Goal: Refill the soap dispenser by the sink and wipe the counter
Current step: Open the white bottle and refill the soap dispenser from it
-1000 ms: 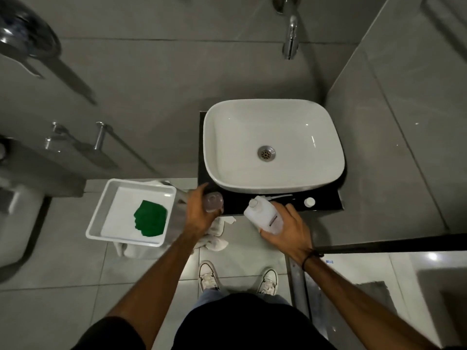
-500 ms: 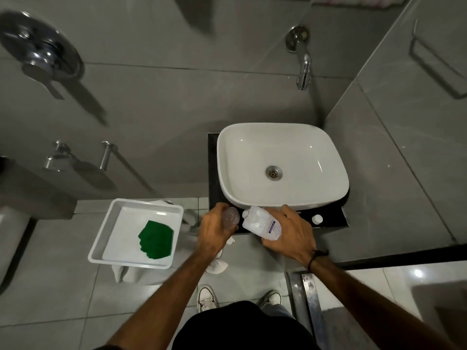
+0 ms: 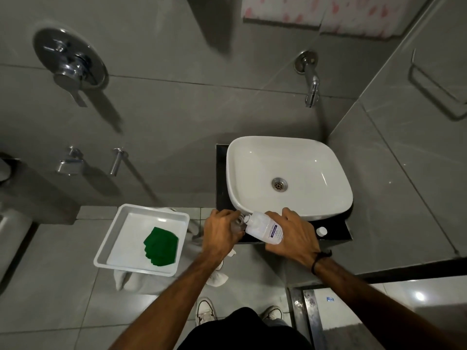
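Note:
My left hand (image 3: 219, 233) is closed around a small clear dispenser bottle (image 3: 237, 223) at the front left corner of the black counter (image 3: 338, 229). A white refill bottle (image 3: 264, 228) with a blue label lies tilted in my right hand (image 3: 294, 236), its open neck touching the dispenser's mouth. A small white cap (image 3: 322, 231) rests on the counter to the right. The white basin (image 3: 288, 176) sits just behind both hands. A folded green cloth (image 3: 160, 246) lies in a white tray (image 3: 111, 245) to the left.
A wall spout (image 3: 310, 82) hangs above the basin. Shower fittings (image 3: 69, 64) are on the left wall. White cloth (image 3: 217, 276) lies on the floor under the tray and near my shoes. A glass partition (image 3: 404, 160) closes the right side.
The refill bottle has tipped further and its neck has moved left onto the dispenser's mouth. Both hands have drawn closer together, and my head has tilted up, showing more wall.

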The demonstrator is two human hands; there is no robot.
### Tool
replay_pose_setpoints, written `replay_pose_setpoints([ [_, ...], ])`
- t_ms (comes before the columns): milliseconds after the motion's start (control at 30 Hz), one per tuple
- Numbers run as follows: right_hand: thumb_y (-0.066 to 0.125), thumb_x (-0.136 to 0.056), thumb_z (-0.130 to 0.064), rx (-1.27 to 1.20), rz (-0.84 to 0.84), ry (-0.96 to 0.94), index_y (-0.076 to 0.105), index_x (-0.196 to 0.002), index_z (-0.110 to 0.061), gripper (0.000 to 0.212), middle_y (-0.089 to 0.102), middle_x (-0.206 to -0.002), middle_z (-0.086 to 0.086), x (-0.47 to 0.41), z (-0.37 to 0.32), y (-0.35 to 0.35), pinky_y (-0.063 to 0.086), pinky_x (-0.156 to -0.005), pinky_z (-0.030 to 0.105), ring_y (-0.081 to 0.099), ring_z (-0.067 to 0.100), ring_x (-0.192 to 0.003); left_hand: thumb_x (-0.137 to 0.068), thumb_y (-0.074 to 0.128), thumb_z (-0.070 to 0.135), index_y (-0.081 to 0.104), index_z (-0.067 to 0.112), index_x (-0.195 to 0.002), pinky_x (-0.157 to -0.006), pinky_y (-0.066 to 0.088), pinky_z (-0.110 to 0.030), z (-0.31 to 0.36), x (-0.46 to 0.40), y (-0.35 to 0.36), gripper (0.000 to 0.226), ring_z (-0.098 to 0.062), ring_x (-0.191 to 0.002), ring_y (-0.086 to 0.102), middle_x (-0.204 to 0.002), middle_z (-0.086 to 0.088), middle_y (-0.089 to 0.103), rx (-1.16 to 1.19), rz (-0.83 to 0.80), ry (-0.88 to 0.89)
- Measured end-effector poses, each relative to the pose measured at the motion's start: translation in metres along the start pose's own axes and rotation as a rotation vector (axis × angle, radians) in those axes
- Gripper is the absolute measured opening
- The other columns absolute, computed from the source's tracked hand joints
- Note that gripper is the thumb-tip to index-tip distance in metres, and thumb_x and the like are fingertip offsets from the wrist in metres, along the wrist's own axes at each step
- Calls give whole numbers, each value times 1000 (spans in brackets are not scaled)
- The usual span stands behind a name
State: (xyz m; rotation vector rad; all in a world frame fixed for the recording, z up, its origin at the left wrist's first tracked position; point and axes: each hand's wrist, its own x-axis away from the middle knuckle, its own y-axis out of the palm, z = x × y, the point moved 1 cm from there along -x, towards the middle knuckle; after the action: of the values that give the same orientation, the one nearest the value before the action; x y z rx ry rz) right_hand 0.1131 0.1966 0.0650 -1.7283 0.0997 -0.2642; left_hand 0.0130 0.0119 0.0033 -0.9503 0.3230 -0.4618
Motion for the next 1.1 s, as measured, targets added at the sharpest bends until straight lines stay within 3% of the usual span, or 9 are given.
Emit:
replay_pose_setpoints([
  [200,67,-55,-61,44,-22,-14,59,-120,-36,70,45,-83,-8,-1,-2,-4,24,-49,22,54,17,-72,-81,74,45,67,31,-128,-82,51,-34,7,1,-5,50,-20,-103,58,-120,7,72,-101,-6,9],
  [367,69,-53,-58,86,-31,-51,62,-120,-32,73,47,-82,-4,-5,-3,-11,36,-49,26,53,20,-70,-80,73,44,65,38,-126,-82,49,-37,9,1,-6,47,-20,-105,56,-118,10,69,-133,-32,-10],
  [633,70,-56,-60,176,-41,-104,63,-124,-28,76,53,-87,2,-12,-4,-18,32,-53,27,56,23,-74,-81,75,44,67,36,-123,-85,45,-36,11,0,-6,43,-20,-109,55,-118,7,69,-136,-25,-33],
  [767,76,-56,-57,189,-60,-124,64,-126,-25,79,58,-91,5,-14,-4,-20,39,-55,29,59,26,-78,-84,72,45,67,35,-124,-88,45,-36,12,0,-7,42,-20,-111,55,-120,7,68,-142,-40,-45],
  [1100,79,-60,-58,235,-65,-146,63,-129,-25,78,58,-96,6,-20,-6,-21,40,-58,31,60,27,-84,-83,74,41,67,34,-123,-92,47,-39,12,-1,-9,41,-21,-112,55,-120,5,68,-164,-73,-58],
])
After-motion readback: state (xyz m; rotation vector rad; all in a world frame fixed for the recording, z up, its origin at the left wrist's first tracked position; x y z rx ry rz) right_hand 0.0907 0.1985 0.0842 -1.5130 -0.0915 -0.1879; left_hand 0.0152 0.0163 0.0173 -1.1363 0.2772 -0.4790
